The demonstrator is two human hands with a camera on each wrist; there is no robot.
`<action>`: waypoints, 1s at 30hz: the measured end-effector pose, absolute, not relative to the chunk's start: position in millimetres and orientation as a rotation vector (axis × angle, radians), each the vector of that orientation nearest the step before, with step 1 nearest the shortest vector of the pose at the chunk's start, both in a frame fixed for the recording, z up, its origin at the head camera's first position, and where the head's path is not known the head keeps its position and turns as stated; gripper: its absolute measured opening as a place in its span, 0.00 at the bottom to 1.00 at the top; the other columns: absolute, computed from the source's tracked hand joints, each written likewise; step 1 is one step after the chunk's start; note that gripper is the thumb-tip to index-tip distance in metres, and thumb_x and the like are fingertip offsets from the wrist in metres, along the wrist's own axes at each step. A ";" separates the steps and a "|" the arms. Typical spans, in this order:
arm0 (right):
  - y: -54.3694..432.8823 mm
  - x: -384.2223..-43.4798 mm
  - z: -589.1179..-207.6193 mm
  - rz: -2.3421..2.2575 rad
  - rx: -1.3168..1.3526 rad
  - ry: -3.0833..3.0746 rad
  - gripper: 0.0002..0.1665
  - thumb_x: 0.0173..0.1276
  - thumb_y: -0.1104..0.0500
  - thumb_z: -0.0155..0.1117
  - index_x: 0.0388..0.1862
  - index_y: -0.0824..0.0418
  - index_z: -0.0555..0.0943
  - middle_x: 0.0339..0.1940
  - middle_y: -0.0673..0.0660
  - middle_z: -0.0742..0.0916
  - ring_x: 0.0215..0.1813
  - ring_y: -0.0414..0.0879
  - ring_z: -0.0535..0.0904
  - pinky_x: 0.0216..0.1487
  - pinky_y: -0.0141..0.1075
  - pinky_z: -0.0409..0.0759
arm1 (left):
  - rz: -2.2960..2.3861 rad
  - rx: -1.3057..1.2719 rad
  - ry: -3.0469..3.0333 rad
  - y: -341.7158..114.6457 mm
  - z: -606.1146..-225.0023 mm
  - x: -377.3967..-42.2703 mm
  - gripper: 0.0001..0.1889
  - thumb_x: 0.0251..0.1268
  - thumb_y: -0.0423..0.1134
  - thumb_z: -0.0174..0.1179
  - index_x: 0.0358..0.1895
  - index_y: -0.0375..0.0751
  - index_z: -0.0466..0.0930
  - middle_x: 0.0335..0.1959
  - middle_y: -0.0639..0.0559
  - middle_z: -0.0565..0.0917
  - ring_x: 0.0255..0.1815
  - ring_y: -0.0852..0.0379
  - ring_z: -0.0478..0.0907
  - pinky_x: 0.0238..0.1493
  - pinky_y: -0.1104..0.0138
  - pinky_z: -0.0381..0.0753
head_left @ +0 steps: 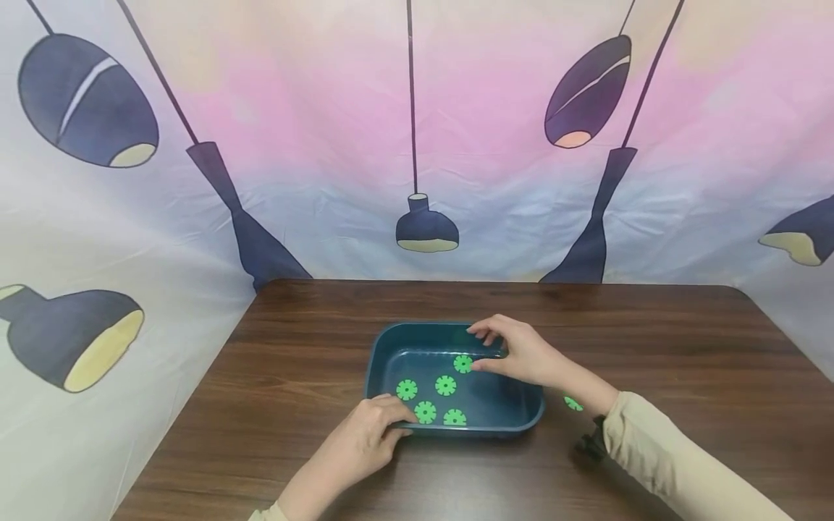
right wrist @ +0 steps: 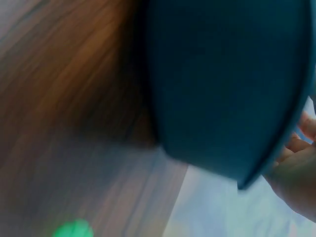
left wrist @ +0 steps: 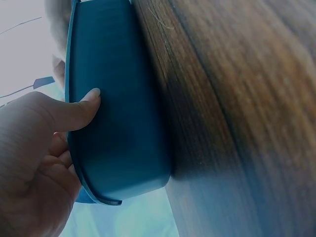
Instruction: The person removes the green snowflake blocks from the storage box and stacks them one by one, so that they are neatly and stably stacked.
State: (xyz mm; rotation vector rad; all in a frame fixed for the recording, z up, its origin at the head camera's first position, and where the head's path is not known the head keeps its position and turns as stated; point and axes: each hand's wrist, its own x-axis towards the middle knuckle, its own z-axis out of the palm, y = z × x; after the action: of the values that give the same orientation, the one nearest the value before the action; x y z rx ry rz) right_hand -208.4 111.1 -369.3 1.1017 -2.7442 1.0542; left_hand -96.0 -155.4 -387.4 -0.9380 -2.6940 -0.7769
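A dark teal rectangular tray (head_left: 502,405) stands on the table, with several green notched discs (head_left: 446,385) lying on its floor. My left hand (head_left: 374,434) grips the tray's near-left rim. In the left wrist view its thumb (left wrist: 81,111) presses the outer wall while the fingers go over the rim. Over the tray's back right corner is my right hand (head_left: 517,351), its thumb and fingers spread apart with nothing showing between them. The right thumb's tip is right beside one green disc (head_left: 463,364).
Another green disc (head_left: 573,403) lies on the brown wooden table (head_left: 293,362) right of the tray, close to the right forearm. A black device (head_left: 591,441) sits at the right wrist. Behind the table hangs a pastel cloth (head_left: 339,145) printed with lamps.
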 end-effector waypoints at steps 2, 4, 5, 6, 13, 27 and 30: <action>100.9 -208.8 -371.6 1.069 1.142 -2.754 0.31 0.53 0.52 0.73 0.56 0.58 0.76 0.47 0.55 0.81 0.45 0.49 0.77 0.40 0.44 0.78 | -0.780 -0.934 -2.703 -155.9 -387.5 -95.6 0.11 0.49 0.24 0.66 0.33 0.44 0.84 0.33 0.57 0.83 0.39 0.62 0.79 0.41 0.72 0.81; 91.8 -208.6 -374.0 1.080 1.181 -2.773 0.31 0.54 0.51 0.72 0.57 0.58 0.75 0.46 0.56 0.81 0.46 0.49 0.77 0.41 0.44 0.79 | -0.785 -0.932 -2.717 -156.1 -387.5 -95.3 0.10 0.50 0.25 0.66 0.34 0.44 0.84 0.33 0.58 0.83 0.39 0.62 0.79 0.41 0.72 0.81; 87.9 -208.3 -375.2 1.081 1.202 -2.783 0.32 0.54 0.51 0.72 0.57 0.59 0.75 0.46 0.56 0.80 0.46 0.49 0.77 0.42 0.44 0.79 | -0.786 -0.934 -2.723 -156.1 -387.5 -95.2 0.10 0.50 0.25 0.65 0.34 0.44 0.84 0.34 0.57 0.83 0.39 0.62 0.79 0.41 0.72 0.81; 84.4 -208.1 -376.6 1.087 1.221 -2.790 0.32 0.54 0.51 0.72 0.57 0.59 0.75 0.46 0.56 0.80 0.46 0.49 0.77 0.42 0.45 0.79 | -0.789 -0.936 -2.727 -156.1 -387.4 -95.2 0.10 0.50 0.25 0.65 0.34 0.43 0.84 0.34 0.57 0.83 0.40 0.62 0.79 0.41 0.72 0.81; 67.1 -206.2 -385.2 1.075 1.350 -2.846 0.33 0.55 0.53 0.72 0.59 0.60 0.74 0.48 0.56 0.80 0.48 0.49 0.77 0.40 0.39 0.79 | -0.784 -0.949 -2.707 -157.3 -388.2 -95.9 0.10 0.50 0.24 0.66 0.34 0.43 0.83 0.34 0.58 0.83 0.40 0.63 0.79 0.41 0.72 0.81; 58.5 -205.7 -400.9 0.792 1.396 -2.978 0.27 0.54 0.56 0.72 0.53 0.61 0.78 0.44 0.53 0.80 0.47 0.47 0.77 0.44 0.34 0.79 | -0.774 -0.962 -2.664 -157.1 -391.2 -97.1 0.10 0.49 0.25 0.67 0.34 0.43 0.83 0.33 0.58 0.83 0.39 0.62 0.79 0.41 0.73 0.80; 57.5 -206.0 -402.7 0.797 1.396 -2.981 0.24 0.55 0.55 0.72 0.50 0.60 0.80 0.42 0.52 0.80 0.45 0.46 0.78 0.44 0.33 0.79 | -0.768 -0.946 -2.671 -157.1 -391.8 -98.0 0.10 0.49 0.26 0.67 0.33 0.44 0.83 0.33 0.58 0.83 0.38 0.63 0.79 0.41 0.73 0.80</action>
State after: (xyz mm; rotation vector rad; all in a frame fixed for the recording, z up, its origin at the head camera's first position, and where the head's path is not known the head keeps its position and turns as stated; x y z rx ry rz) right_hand -206.0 57.5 -402.7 1.3959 -2.9808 0.7969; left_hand -98.0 -157.1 -391.8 -0.9458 -2.6710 -0.7683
